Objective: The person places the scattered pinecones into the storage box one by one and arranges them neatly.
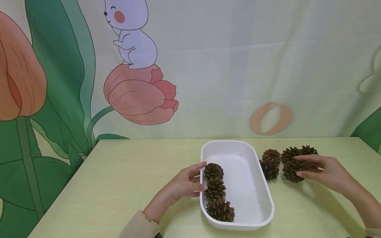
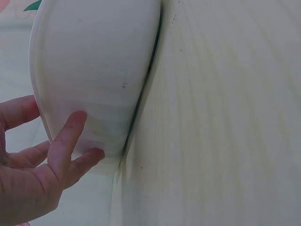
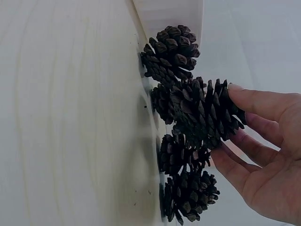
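A white tray (image 1: 248, 185) lies on the table, its left rim gripped by my left hand (image 1: 189, 185). In the left wrist view, fingers (image 2: 70, 136) press on the tray's outer wall (image 2: 99, 56) while others reach over the rim. Along the tray's left inside wall, several brown pine cones (image 1: 215, 188) stand in a row. To the right of the tray, my right hand (image 1: 322, 172) pinches a pine cone (image 3: 207, 110) between thumb and fingers. Other pine cones (image 3: 190, 195) lie close about it, partly covered by the hand in the head view.
Two pine cones (image 1: 270, 163) lie against the tray's right outer side. Behind the pale wooden table (image 1: 128, 172) hangs a cloth backdrop (image 1: 208, 82) printed with tulips and a white animal. Small dark specks dot the table near the back edge.
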`<state>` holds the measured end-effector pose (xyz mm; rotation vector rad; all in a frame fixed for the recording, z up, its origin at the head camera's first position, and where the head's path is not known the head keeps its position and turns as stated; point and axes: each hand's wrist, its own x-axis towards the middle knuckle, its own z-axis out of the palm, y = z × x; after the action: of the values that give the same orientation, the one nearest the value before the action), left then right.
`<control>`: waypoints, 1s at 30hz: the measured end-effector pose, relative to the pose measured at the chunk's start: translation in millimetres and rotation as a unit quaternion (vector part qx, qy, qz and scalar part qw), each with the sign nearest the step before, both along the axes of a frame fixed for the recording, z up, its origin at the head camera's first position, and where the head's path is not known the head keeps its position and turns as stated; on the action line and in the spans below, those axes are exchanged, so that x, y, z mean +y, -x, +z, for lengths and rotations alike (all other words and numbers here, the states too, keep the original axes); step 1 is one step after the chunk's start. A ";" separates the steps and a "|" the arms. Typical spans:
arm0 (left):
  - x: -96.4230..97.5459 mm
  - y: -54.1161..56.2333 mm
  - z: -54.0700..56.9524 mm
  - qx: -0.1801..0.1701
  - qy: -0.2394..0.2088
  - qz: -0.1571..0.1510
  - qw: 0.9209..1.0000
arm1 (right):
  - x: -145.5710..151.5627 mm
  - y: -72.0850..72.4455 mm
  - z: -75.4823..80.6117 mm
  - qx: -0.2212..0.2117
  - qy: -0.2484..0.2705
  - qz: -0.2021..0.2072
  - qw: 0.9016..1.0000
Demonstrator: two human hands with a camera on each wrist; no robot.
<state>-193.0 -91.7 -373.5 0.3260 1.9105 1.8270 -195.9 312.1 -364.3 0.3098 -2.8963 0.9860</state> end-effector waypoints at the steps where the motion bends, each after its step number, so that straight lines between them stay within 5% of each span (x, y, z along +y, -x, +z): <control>1: -0.1 0.0 -0.2 0.000 -0.001 0.000 1.000 | -0.3 -0.4 0.3 -0.001 0.002 -0.001 1.000; 30: -0.6 1.2 -1.2 0.006 0.010 -0.004 1.000 | -35.1 -6.0 25.5 0.060 0.064 0.022 0.996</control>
<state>-194.2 -92.3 -374.7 0.3377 1.9321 1.8027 -189.9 276.9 -338.8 0.4118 -2.7160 1.1123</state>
